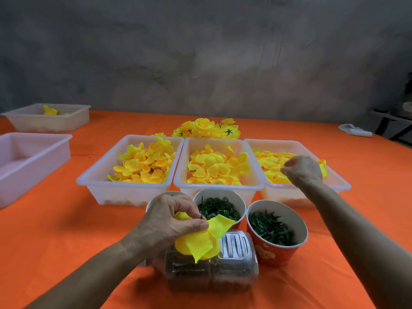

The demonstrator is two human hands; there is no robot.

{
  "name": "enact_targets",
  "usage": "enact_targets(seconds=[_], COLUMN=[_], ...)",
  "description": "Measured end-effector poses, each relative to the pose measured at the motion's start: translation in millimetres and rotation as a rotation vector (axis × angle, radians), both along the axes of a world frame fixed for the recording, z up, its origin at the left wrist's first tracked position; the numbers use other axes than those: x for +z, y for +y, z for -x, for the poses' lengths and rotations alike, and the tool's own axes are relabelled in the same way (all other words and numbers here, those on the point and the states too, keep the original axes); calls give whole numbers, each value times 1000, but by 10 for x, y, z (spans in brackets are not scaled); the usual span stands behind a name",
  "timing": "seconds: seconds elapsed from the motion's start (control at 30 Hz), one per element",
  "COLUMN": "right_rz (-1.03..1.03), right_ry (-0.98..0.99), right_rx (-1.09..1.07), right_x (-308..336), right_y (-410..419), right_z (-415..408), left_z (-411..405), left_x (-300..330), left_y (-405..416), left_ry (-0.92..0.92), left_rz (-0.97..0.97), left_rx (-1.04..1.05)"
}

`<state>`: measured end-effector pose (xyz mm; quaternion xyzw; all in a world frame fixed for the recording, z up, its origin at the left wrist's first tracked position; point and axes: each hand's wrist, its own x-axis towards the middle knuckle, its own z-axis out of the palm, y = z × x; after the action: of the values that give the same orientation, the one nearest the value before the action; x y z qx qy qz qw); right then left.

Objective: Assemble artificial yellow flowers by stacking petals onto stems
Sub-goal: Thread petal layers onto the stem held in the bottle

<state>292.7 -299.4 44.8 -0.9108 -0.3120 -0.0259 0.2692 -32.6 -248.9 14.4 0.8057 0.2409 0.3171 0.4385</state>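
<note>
- Three petal bins side by side on the desk (289, 293): left bin (98, 184), middle bin (178, 184), right bin (343, 186).
- Behind the bins, a heap of finished flowers (207, 129).
- Before the bins, two cups: ring cup (219, 192) left of leaf cup (276, 253).
- Nearest, before the cups, a jar (234, 270) on its side.
- Far left, two more trays: near tray (33, 157), far tray (66, 121) behind it.

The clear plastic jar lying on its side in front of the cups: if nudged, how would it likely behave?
The clear plastic jar lies on its side, so it might roll, though its flattened ribbed panels probably limit that. Dark contents fill it, so it is likely not feather-light. The orange tablecloth probably adds grip.
</note>
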Motion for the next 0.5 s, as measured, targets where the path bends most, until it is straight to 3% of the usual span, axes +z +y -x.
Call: enact_targets(seconds=[0.13,0.2,0.37,0.5], right_rz=[286,303,118,-184], right_ry=[110,123,129,116], right_rx=[-89,-123,-173,-153], right_x=[-261,-310,-381,-383], right_y=[204,274,345,243], right_z=[-300,-286,-282,-319], left_z=[-16,-18,-13,-27], left_x=[-21,-26,-38,-25], left_y=[25,43,81,71], left_ry=[-29,-26,-18,-8], left_rz=[22,18,37,48], left_rx=[5,-6,-16,-30])
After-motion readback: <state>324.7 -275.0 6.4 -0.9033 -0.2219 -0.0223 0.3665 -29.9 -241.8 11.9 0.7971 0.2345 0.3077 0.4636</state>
